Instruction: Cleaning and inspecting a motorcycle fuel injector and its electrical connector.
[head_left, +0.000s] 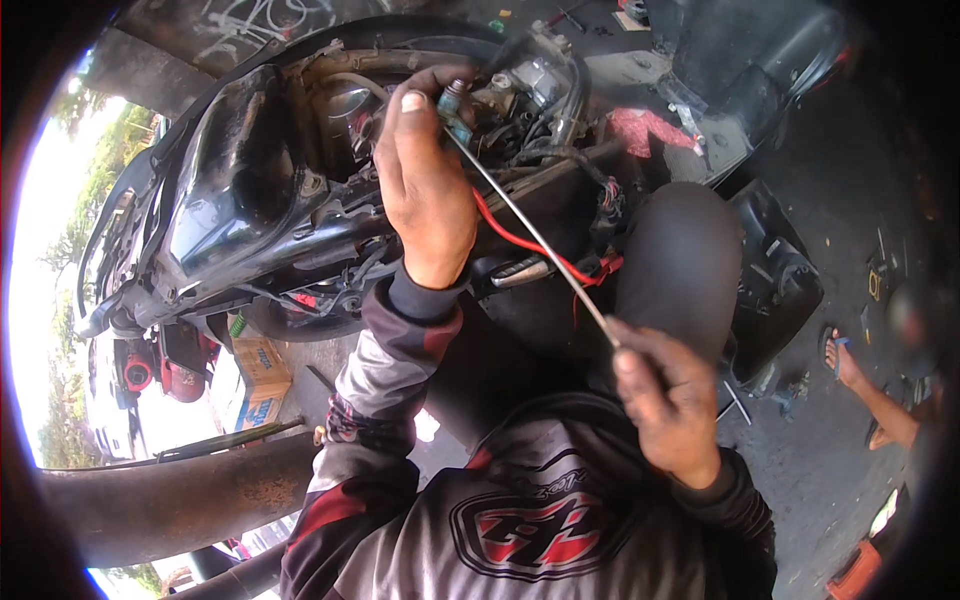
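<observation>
Our right hand (668,405) wraps tight round the long thin silvery metal rod (498,192), tip at the small blue-green part (455,112); our left fingers half-curl beside that part, can't tell if gripping; off-axis push could slip the rod into them or nick the glossy red cable (508,234)

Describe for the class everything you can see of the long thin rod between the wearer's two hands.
The rod is long, thin and straight, grey and metallic-looking, with a light sheen. It slants from upper left to lower right in the view. Its lower end is gripped by the right hand, which hides any handle. Its upper end reaches a small bluish-green part at the left hand; whether rod and part touch is unclear. Its lower half crosses in front of a red cable.
</observation>
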